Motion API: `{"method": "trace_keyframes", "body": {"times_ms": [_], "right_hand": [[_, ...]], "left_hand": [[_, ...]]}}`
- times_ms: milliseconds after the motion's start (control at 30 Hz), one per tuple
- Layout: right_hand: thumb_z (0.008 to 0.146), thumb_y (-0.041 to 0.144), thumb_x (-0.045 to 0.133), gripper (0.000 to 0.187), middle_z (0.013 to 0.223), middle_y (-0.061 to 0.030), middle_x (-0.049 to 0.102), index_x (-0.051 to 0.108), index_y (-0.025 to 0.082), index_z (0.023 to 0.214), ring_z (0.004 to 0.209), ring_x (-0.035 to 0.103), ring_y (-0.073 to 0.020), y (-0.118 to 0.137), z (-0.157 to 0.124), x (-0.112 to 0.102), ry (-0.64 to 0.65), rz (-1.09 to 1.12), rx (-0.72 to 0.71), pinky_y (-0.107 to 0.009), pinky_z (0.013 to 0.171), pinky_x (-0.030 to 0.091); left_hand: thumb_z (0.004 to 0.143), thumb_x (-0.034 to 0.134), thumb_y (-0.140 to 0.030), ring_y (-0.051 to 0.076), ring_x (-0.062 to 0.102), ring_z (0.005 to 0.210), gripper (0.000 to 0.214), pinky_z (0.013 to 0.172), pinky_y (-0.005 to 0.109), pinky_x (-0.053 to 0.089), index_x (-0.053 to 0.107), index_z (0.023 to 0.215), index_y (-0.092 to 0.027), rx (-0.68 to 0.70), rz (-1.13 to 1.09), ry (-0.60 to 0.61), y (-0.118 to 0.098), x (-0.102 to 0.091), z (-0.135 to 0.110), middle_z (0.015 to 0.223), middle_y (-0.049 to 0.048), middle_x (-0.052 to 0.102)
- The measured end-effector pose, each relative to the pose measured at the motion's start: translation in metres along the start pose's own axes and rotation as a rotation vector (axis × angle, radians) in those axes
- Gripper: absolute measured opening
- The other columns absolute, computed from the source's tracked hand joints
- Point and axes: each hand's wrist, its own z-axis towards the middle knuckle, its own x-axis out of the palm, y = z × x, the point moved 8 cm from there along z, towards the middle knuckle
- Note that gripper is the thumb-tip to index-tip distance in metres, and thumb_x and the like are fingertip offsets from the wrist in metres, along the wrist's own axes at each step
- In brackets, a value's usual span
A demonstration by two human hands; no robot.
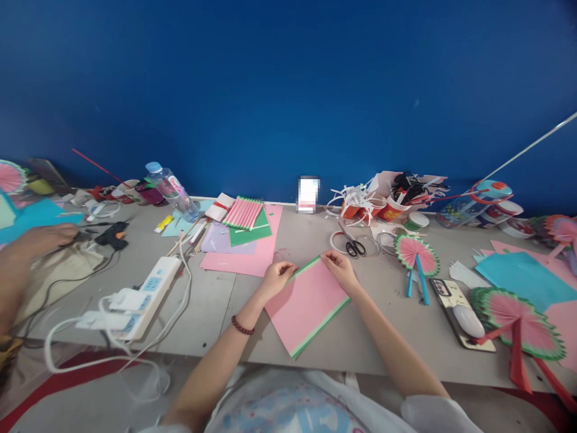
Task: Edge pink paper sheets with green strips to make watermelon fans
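Note:
A sheet of pink paper [311, 300] with green strips along its far and near edges lies on the table in front of me. My left hand [280, 278] pinches its far left corner, thumb and fingers pressed together. At the far right corner my right hand [337, 267] pinches the green edge the same way. Beyond the left hand rests a pleated pink paper [244, 214] with green ends, on a green sheet [261, 233] and a larger pink sheet [216, 263]. Scissors [354, 245] with black handles lie beyond my right hand.
Left stand a power strip [153, 288] with white cables and a tilted bottle [174, 189]. Another person's hand [56, 236] is at the far left, near a black glue gun [115, 236]. Watermelon-like paper fans [417, 252] and a phone [451, 319] under a mouse [469, 320] lie right.

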Motion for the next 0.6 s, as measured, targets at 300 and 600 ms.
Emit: {"method": "trace_keyframes", "body": {"times_ms": [300,600], "right_hand": [[0.076,0.055,0.058,0.036,0.070,-0.0019,0.058,0.058,0.019,0.075,0.066,0.052,-0.0164,0.001,-0.001,0.000,-0.003,0.026,0.019,-0.028,0.061,0.042],[0.077,0.057,0.057,0.037,0.070,-0.0020,0.059,0.058,0.020,0.074,0.067,0.053,-0.0169,0.002,-0.002,0.002,0.009,0.008,0.013,-0.028,0.062,0.043]], "left_hand": [[0.070,0.068,-0.054,0.015,0.058,0.060,0.037,0.055,0.025,0.044,0.062,0.069,-0.017,-0.028,-0.064,-0.151,0.012,-0.012,0.001,0.065,0.0020,0.065],[0.082,0.046,-0.067,0.016,0.059,0.058,0.053,0.056,0.027,0.044,0.060,0.067,-0.018,-0.029,-0.001,-0.199,0.008,-0.016,-0.001,0.065,0.0043,0.064]]}}
